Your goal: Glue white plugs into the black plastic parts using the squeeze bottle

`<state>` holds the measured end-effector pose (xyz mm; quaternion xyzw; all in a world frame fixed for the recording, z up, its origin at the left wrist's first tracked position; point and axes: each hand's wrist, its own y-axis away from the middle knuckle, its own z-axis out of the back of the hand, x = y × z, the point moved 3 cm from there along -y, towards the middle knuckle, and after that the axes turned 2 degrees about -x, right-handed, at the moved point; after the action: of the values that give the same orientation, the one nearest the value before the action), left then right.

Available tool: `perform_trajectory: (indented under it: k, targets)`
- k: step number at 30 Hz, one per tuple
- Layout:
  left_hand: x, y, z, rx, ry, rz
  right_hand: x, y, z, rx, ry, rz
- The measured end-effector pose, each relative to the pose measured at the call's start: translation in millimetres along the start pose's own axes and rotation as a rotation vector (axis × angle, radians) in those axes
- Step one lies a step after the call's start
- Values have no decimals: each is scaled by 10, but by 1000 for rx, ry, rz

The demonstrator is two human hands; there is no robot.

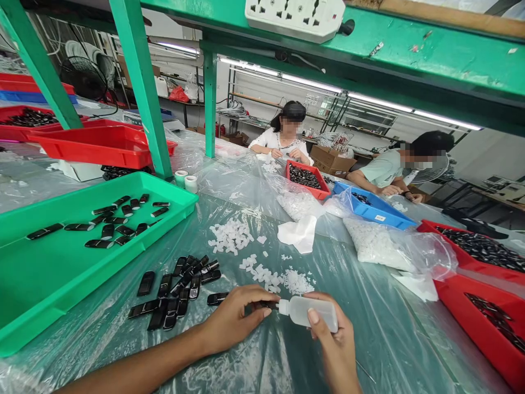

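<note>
Between your two hands, just above the table's plastic sheet (381, 328), the black piece (268, 304) and the bottle (314, 313) meet end to end. Your left hand (238, 317) pinches the piece between thumb and fingers; your right hand (334, 334) is wrapped around the bottle, thumb along its near side. The bottle lies on its side, its long axis running across you, neck toward your left hand and base out to the right. The piece's long axis runs nearly the same way, so the two sit almost in line. Whether the tip touches the piece or stops just short, you cannot tell from here.

Your left hand is the nearer one to the loose piece (217, 298) just beyond its knuckles and to the heap (182, 290) farther left. Past the heap, the green tray (98, 279) runs its rim slantwise away from you. The white bits (297, 282) lie just beyond the bottle, so the far side is tight. On the right, bare sheet stretches from your right hand to the red tray (463, 312), well apart; the thin rod (366, 372) lies close beside that wrist.
</note>
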<state>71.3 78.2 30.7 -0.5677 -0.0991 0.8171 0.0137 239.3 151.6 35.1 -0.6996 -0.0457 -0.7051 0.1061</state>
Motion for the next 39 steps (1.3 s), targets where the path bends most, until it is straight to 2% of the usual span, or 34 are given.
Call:
perform_trajectory:
  k: [3, 8, 13, 20, 24, 28, 34, 37, 39]
  targets:
    - [17, -6, -5, -5, 55, 25, -109, -46, 9, 69, -132, -100]
    - [50, -9, -16, 15, 134, 53, -183, -79, -29, 164, -518, -278]
    - [54, 5, -10, 13, 190, 33, -153, -118, -29, 210, -684, -331]
    - [7, 21, -7, 32, 228, 42, -225, -218, 101, 155, -610, -277]
    - [12, 18, -10, 32, 225, 61, -241, -220, 112, 134, -579, -280]
    - [32, 10, -15, 32, 222, 66, -213, -242, 136, 89, -484, -221]
    - [57, 16, -32, 29, 294, 61, -246, -467, 353, -132, -252, -75]
    - [50, 34, -45, 39, 304, 42, -280, -610, 494, -258, -205, -52]
    - [50, 43, -46, 29, 261, 38, -268, -658, 544, -283, -203, -47]
